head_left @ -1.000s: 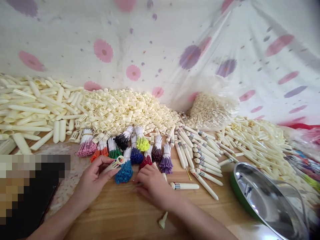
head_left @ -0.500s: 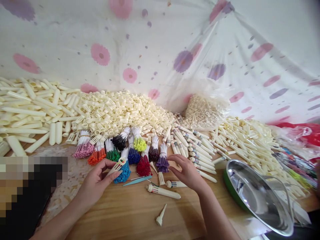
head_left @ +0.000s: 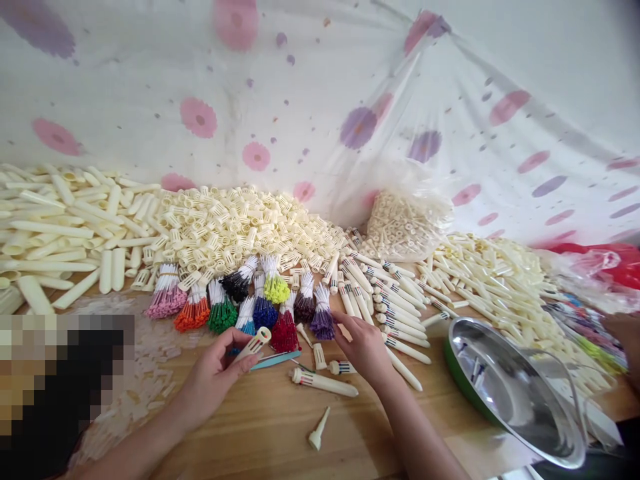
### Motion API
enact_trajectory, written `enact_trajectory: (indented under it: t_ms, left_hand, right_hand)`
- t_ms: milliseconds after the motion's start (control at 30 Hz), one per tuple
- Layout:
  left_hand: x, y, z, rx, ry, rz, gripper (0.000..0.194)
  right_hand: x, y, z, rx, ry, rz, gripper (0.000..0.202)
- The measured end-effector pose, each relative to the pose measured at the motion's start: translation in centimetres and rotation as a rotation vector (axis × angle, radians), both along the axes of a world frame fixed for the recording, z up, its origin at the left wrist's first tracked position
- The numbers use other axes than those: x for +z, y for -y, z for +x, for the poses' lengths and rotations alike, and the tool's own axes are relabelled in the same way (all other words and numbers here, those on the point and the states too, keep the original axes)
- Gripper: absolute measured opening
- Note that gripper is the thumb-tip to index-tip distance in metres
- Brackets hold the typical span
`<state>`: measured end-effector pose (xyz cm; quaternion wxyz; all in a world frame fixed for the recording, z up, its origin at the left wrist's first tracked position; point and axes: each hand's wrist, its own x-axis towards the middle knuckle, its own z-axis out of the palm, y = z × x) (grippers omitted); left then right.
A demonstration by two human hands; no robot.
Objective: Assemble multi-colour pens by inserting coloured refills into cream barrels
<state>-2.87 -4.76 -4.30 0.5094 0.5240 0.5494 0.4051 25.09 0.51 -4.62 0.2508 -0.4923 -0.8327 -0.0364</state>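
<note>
My left hand (head_left: 220,367) is closed round a cream slotted pen barrel (head_left: 256,343), its open end tilted up, in front of the light blue refill bundle (head_left: 245,317). My right hand (head_left: 361,343) has its fingertips at the purple refill bundle (head_left: 323,313); whether they pinch a refill is too small to tell. Pink (head_left: 167,293), orange (head_left: 193,310), green (head_left: 221,310), red (head_left: 285,327) and other bundles stand beside them. A cream pen (head_left: 325,383) and a small cone-shaped part (head_left: 319,429) lie on the wooden table (head_left: 260,427).
Piles of cream tubes (head_left: 55,220) and slotted caps (head_left: 240,220) line the back. Assembled pens (head_left: 400,307) lie right of centre. A steel bowl (head_left: 515,393) stands at the right, near another person's hand (head_left: 625,337). A clear bag (head_left: 410,223) holds small parts.
My left hand has moved slightly right and down with the barrel. My right hand has shifted left, closer to the purple bundle. Another person's hand shows more at the right edge.
</note>
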Motion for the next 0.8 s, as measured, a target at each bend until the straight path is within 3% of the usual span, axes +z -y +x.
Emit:
enact_trajectory:
  t_ms: [133, 233, 433, 633, 800]
  left_hand:
    - [1.9, -0.5, 3.1, -0.053, 0.238, -0.054, 0.028]
    - [2.6, -1.5, 6.7, -0.082, 0.553, -0.235, 0.039]
    - [0.9, -4.3, 12.7, -0.079, 0.705, -0.339, 0.04]
    - [-0.5, -5.5, 14.5, 0.007, 0.854, -0.298, 0.045]
    - [-1.1, -5.9, 14.7, 0.051, 0.906, -0.261, 0.044]
  right_hand:
    - [-1.1, -0.9, 0.1, 0.006, 0.022, 0.1, 0.022]
    - [-1.5, -1.4, 0.0, -0.029, 0.002, 0.119, 0.023]
    - [-1.5, -1.4, -0.7, -0.195, -0.012, 0.152, 0.024]
    - [-1.8, -1.0, -0.7, -0.151, -0.088, 0.239, 0.022]
    - [-2.2, -1.2, -0.2, -0.116, -0.096, 0.164, 0.02]
